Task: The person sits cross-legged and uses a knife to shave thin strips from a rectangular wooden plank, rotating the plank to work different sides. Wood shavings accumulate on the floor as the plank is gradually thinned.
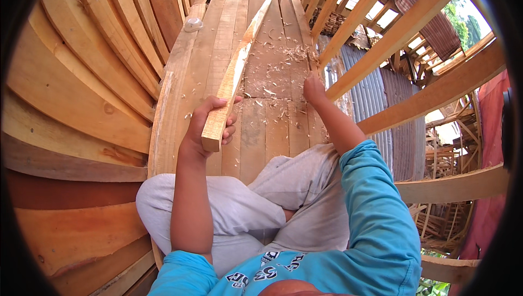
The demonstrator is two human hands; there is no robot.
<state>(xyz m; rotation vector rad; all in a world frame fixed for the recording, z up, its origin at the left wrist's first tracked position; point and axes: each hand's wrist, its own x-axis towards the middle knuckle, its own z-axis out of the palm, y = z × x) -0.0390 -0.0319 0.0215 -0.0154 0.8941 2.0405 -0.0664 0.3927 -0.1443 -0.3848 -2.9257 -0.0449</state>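
My left hand point(210, 119) is wrapped round the thick squared end of a long piece of wood point(227, 97). The wood slants up and away from me and narrows to a point at its far end. Its faces look pale and freshly cut toward the tip. Out to the right, my right hand point(314, 88) is a closed fist beside the slatted railing, low over the edge of the plank floor. A dark thing shows just beyond the fist, but what the fingers hold is hidden.
Wood shavings point(278, 62) lie scattered over the plank floor point(251, 132). A small clear plastic thing point(193, 24) rests at the far left. Upright boards wall the left side. Wooden slats point(400, 34) rail the right, with corrugated metal sheets point(362, 78) outside. My crossed legs fill the near floor.
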